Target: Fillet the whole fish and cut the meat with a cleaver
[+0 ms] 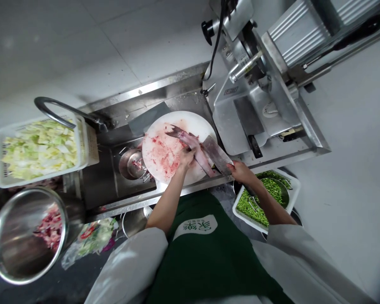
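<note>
A skinned-looking pinkish fish [202,159] lies slantwise on a round white cutting board [152,126], its dark tail toward the upper left. My left hand [186,158] is closed on the fish's near side, the fingertips partly hidden against it. In my right hand [240,172] is a cleaver [218,155], gripped at its handle end. The broad blade lies along the right side of the fish, close to it; whether it touches the flesh I cannot tell. Blood and red scraps smear the left half of the board.
Left of the board, a small metal pot [126,164] stands in the sink [98,181]. A basket [82,143] of chopped cabbage and a steel bowl [15,236] with meat pieces are farther left. A slicer [231,131] and a spare knife [255,145] stand right; chopped greens [250,211] sit below.
</note>
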A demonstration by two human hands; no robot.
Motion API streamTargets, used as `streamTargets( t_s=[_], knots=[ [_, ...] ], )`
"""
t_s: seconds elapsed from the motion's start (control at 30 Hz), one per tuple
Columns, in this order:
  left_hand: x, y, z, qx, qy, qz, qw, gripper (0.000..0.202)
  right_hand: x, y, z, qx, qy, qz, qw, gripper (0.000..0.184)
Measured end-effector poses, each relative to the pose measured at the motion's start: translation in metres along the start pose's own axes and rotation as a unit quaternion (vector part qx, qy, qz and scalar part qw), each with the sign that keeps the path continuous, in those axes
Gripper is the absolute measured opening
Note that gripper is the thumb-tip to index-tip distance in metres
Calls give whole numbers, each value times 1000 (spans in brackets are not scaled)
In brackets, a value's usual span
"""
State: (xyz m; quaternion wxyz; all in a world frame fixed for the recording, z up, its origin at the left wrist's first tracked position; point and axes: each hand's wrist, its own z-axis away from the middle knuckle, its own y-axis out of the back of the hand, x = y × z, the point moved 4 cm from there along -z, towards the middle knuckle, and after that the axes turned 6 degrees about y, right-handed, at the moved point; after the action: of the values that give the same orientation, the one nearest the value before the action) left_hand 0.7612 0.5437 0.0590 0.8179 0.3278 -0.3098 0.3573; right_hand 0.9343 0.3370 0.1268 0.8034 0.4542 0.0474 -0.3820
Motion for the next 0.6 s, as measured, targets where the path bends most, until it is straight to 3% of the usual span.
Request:
streamTargets(
  t_s=[0.13, 0.33, 0.47, 0.6],
  knots=[
    [-20, 46, 18, 11, -13, 110, 994, 18, 0, 7, -2, 18, 0, 21, 1000, 41],
    [-78, 146, 52, 16, 31, 161, 986, 43, -26, 20, -2, 26, 18, 100, 994, 39],
    [-120, 202, 79, -13, 37, 71, 997, 54, -86, 15, -20, 36, 78, 143, 986, 40],
    [-152, 234, 91, -21, 45, 49, 998, 65, -173, -15, -55, -5, 202, 154, 967, 39]
  ],
)
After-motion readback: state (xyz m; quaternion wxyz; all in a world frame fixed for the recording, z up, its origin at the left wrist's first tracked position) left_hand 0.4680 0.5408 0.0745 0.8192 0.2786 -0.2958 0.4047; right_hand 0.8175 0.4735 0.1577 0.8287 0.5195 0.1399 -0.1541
